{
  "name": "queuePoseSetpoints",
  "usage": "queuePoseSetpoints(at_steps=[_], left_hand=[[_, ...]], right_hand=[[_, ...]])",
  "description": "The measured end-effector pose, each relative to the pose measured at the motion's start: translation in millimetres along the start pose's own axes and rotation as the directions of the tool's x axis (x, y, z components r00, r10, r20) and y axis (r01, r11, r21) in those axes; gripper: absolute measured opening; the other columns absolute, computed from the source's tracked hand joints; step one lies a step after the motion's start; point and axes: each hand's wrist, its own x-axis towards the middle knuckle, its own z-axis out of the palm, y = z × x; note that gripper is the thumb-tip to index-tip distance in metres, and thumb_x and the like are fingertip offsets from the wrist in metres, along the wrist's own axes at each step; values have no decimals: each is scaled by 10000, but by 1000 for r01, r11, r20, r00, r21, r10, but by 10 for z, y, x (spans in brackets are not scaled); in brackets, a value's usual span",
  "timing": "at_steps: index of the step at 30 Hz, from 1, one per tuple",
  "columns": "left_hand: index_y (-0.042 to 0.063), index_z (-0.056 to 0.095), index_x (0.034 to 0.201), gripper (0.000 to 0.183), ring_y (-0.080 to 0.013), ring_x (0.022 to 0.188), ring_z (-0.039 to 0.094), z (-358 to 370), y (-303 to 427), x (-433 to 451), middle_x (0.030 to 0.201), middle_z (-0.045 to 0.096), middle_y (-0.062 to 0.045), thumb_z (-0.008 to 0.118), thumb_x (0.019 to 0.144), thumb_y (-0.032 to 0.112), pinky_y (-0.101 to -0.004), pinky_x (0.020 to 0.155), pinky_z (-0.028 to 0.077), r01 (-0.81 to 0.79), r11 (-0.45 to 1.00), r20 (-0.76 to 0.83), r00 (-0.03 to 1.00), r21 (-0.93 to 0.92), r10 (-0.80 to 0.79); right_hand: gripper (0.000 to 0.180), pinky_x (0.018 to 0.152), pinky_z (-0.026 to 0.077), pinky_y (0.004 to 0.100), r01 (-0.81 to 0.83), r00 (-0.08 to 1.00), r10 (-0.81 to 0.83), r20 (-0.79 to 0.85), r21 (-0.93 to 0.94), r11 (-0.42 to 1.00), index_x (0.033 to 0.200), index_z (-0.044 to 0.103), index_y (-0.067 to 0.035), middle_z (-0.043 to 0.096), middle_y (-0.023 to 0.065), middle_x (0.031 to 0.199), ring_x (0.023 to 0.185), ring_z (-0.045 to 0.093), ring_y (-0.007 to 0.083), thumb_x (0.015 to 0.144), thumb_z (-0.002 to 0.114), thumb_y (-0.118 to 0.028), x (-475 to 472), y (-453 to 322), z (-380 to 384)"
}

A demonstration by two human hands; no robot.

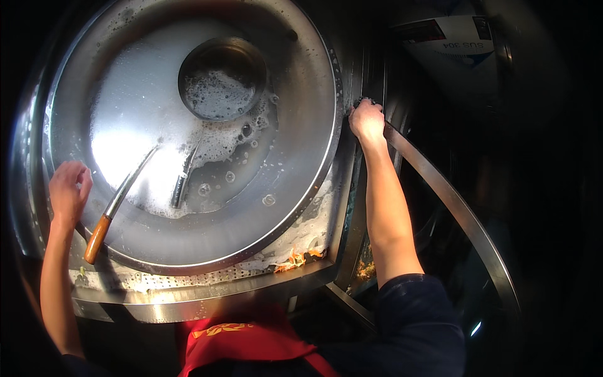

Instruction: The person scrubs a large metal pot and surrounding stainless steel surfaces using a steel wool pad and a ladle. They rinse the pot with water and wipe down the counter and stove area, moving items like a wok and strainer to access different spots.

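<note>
A large round metal wok [301, 188] holds cloudy, soapy water. In it, towards the far side, sits a round metal bowl or ladle head [222, 79] with suds inside. A metal-shafted utensil with a wooden handle [99, 239] leans over the wok's near left rim, its far end in the water. My left hand [70, 188] is over the wok's left rim, fingers curled, with nothing visible in it. To the right of the wok, my right hand [367, 118] grips a dark scouring pad [363, 100] against the metal surface there; the pad is mostly hidden.
Orange and pale food scraps [297, 261] lie on the perforated metal ledge near the wok. A raised metal edge [212, 299] runs along the front. On the right, a curved metal band [447, 198] borders a dark area. A box-like thing bearing writing [457, 42] stands far right.
</note>
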Motion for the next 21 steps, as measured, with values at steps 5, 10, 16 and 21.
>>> queuePoseSetpoints(at_steps=[5, 10, 16, 21], left_hand=[[43, 539, 732, 144, -312, 686, 549, 2, 0, -59, 678, 527, -120, 614, 826, 122, -414, 649, 447, -26, 1000, -47, 999, 9, 26], [40, 545, 747, 164, -326, 705, 564, -62, 95, -69, 705, 549, -129, 611, 844, 155, -423, 672, 463, 34, 999, 2, 999, 15, -34], [16, 551, 783, 242, -358, 757, 583, -79, 30, -15, 745, 571, -166, 555, 908, 224, -448, 688, 461, 8, 993, 98, 995, 117, -19], [13, 579, 810, 250, -364, 767, 602, -50, 4, -128, 778, 599, -187, 535, 914, 236, -439, 697, 467, 59, 993, 38, 997, 100, -63]], right_hand=[[453, 856, 524, 512, -94, 983, 83, 163, 58, 994, 1148, 543, 39, 547, 324, 1129, 965, 636, 475, 915, 628, -339, -1651, 517, 288], [470, 882, 517, 509, -88, 982, 89, 169, -12, 996, 1156, 556, 33, 545, 310, 1149, 1002, 627, 472, 910, 634, -361, -1767, 555, 311], [414, 833, 556, 460, 3, 1000, -4, 16, 29, 1000, 1055, 669, 12, 685, 255, 1024, 975, 673, 404, 879, 634, -361, -672, 373, 194], [491, 899, 513, 501, -149, 981, 134, 139, 106, 983, 1180, 553, 30, 548, 310, 1199, 1039, 616, 468, 907, 630, -370, -2350, 704, 488]])
